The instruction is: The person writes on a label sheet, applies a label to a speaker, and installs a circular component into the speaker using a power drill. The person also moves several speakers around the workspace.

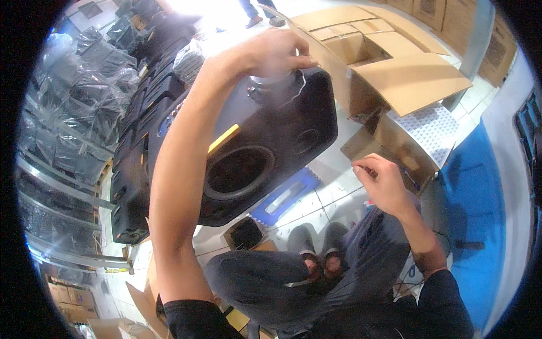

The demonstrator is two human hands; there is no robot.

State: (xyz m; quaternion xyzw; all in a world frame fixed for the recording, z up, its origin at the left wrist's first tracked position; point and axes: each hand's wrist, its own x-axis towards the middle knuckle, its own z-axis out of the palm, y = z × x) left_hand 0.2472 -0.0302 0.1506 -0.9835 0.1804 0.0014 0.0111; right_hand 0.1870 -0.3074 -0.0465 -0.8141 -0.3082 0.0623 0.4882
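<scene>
Gripping one black speaker cabinet [265, 141]: left hand [276, 53].

A single head-worn fisheye camera looks steeply down from above the seated person, close over the black speaker cabinet [248, 152] and both raised forearms (straight edges bow toward the dark circular rim), taking in tiled floor [333, 195], open cardboard boxes [395, 73] and bagged stock [73, 101].

Bright glare at top, even daylight elsewhere, fisheye bending and black rim.
</scene>
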